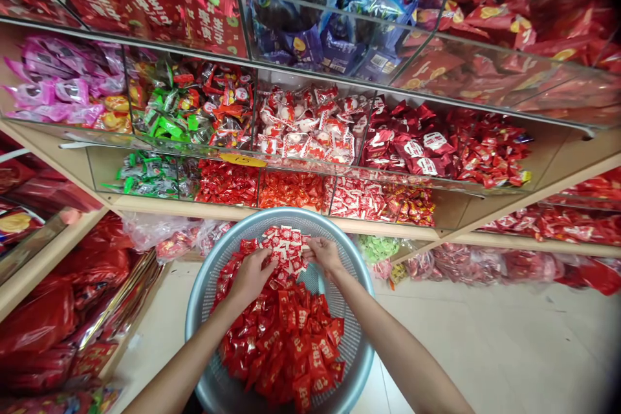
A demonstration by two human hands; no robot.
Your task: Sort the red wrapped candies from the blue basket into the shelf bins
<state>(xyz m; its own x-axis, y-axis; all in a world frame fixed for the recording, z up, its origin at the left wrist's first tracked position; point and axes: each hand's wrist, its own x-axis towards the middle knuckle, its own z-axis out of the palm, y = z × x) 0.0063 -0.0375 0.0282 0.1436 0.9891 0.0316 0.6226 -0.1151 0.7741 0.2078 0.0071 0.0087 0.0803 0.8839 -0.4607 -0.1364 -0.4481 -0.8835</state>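
Both your hands are in the basket (pixel 195 297) of wrapped candies.
Your left hand (pixel 253 275), fingers bent, is at the white-and-red candies (pixel 285 247); your right hand (pixel 324 255) seems to pinch at their other edge, though its grip is hard to tell. Nearer you than both hands lie red packets (pixel 291 336).

Two bare hands inside a round grey basket (pixel 195 284), left hand (pixel 252 277) and right hand (pixel 324 256) at the small red and white candies (pixel 285 247), bigger red packets (pixel 291 343) lying nearer to the person, shelves (pixel 310 162) of wrapped sweets beyond the basket.
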